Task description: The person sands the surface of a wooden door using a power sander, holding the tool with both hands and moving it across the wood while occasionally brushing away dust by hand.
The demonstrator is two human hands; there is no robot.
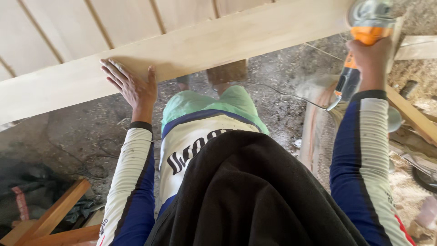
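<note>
Presently the left hand (133, 89) lies flat, fingers spread, on the long wooden plank (182, 52), whose axis runs left to right; the right hand (371, 59) grips an orange angle grinder (366, 27) at the plank's right end.

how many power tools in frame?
1. An orange-and-grey handheld power tool at top right, gripped by the right hand at the end of the long pale wooden board. Others may lie hidden in the clutter at right.
</note>
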